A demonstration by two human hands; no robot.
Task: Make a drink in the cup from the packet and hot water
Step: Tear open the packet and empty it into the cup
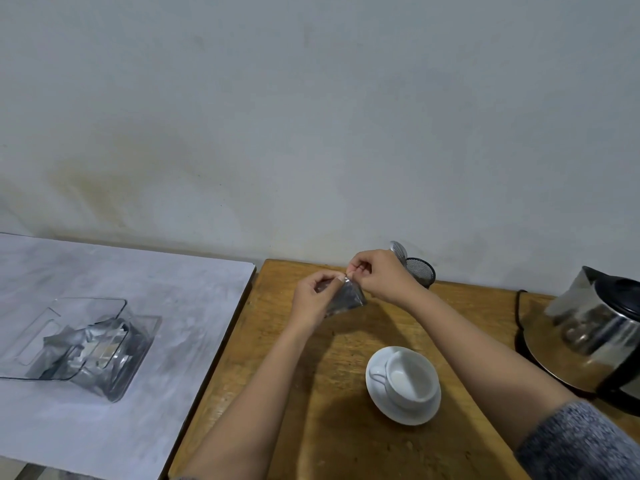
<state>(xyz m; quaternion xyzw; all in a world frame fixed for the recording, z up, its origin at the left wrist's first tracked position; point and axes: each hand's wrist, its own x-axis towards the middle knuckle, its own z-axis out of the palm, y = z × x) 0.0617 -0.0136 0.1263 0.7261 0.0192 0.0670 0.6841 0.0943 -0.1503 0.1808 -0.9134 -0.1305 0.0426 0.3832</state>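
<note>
A silver foil packet (344, 299) hangs in the air above the wooden table (298, 427), near the wall. My left hand (313, 303) grips its left side and my right hand (379, 277) pinches its top corner, thumbs close together. A white cup (412, 377) stands upright and empty on a white saucer (403, 410), nearer to me and under my right forearm. A steel electric kettle (602, 327) with a black lid and handle sits on its base at the right edge.
A black mesh holder (420, 271) with a metal spoon (398, 251) stands by the wall behind my right hand. On the grey-white table at left lies a clear plastic box (104, 344) holding several more foil packets. The kettle's black cord (518, 306) runs along the wooden table.
</note>
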